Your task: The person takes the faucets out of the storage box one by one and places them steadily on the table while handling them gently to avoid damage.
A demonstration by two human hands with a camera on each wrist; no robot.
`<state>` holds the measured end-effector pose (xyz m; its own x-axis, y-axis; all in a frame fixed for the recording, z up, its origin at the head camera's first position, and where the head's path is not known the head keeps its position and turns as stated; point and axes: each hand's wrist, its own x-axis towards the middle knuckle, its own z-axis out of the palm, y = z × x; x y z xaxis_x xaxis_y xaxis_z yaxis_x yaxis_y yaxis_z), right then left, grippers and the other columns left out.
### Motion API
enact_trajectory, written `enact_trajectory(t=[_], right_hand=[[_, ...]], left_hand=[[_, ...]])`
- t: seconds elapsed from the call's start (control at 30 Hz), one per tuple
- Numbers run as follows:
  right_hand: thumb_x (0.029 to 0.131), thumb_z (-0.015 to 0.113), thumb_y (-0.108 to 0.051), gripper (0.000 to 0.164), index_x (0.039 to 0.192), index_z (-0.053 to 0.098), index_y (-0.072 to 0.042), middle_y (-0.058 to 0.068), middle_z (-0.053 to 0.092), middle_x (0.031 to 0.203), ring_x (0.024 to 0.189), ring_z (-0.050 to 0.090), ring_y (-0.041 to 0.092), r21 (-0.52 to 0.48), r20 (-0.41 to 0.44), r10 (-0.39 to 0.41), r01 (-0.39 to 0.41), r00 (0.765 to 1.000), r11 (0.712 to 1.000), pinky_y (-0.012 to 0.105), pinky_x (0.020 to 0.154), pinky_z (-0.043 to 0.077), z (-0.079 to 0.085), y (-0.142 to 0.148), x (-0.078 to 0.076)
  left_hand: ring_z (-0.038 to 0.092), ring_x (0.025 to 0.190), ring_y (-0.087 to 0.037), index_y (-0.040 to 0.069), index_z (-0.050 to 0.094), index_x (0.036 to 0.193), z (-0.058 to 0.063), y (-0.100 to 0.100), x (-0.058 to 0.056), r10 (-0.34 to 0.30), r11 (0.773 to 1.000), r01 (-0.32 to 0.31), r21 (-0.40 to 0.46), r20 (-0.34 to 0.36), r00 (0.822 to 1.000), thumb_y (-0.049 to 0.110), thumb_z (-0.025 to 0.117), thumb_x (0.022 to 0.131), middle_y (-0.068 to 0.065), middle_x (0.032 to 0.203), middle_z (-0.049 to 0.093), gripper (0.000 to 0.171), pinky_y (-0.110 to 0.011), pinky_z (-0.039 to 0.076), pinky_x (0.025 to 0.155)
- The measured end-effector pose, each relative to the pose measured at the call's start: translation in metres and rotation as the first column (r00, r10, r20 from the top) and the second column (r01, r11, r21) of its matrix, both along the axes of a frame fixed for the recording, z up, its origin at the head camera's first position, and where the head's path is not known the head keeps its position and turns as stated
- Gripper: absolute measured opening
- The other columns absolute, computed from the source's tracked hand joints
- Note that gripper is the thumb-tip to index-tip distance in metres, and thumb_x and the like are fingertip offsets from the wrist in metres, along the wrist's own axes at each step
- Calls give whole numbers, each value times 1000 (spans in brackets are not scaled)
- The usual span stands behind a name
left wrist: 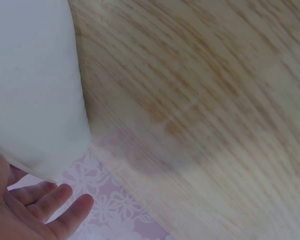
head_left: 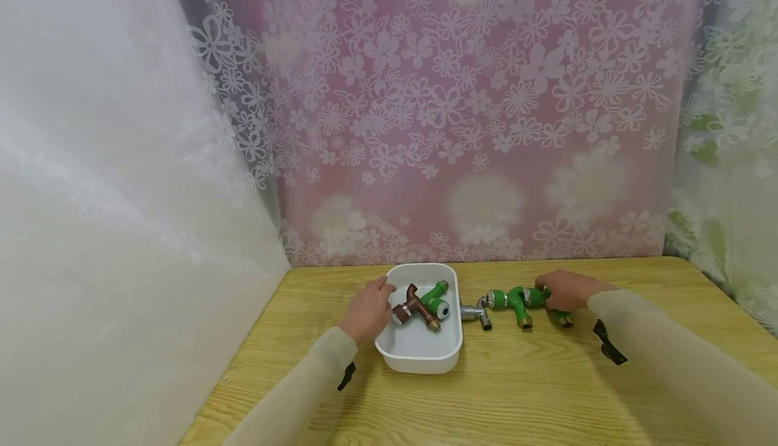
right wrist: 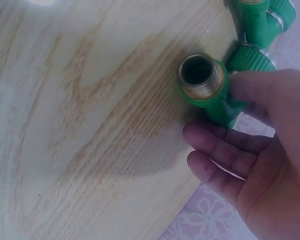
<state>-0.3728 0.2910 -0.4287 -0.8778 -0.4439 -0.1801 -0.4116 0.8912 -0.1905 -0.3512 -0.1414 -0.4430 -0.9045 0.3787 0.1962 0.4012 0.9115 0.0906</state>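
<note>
Right hand (head_left: 565, 289): pinches rightmost green tap (right wrist: 221, 111) on bench (head_left: 535, 385), threaded end facing near; well left, past other green tap (head_left: 519, 303) and silver tap (head_left: 473, 312), white basin (head_left: 422, 365), left hand (head_left: 367, 311) loosely extended at its left rim.

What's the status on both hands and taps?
Left hand on rim of white tub. Right hand gripping end green tap. Silver tap, second green tap lie between.

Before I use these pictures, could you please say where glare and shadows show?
Head: pale streaks of glare on the white sheet at left; left wrist: a soft-edged shadow on the wooden table; right wrist: a bright spot at the top edge, shadow beside the green tap.
</note>
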Motion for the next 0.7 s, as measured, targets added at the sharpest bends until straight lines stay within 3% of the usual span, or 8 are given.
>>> enact_trajectory(t=[0.47, 0.7], right_hand=[[93, 68, -13, 41, 129, 61, 4, 23, 66, 124, 108, 65, 40, 14, -21, 7, -7, 1000, 1000, 54, 85, 56, -2, 1, 2], [94, 69, -23, 42, 129, 62, 0, 20, 66, 123, 107, 66, 39, 29, -21, 5, -4, 1000, 1000, 56, 85, 56, 1, 2, 6]], left_hand=[[48, 139, -33, 7, 59, 135, 1, 0, 0, 2, 1000, -2, -2, 0, 1000, 13, 54, 102, -18, 153, 45, 35, -46, 49, 109], [49, 138, -32, 7, 59, 135, 0, 0, 0, 1, 1000, -1, -5, 3, 1000, 13, 55, 101, -18, 153, 45, 35, -46, 49, 108]])
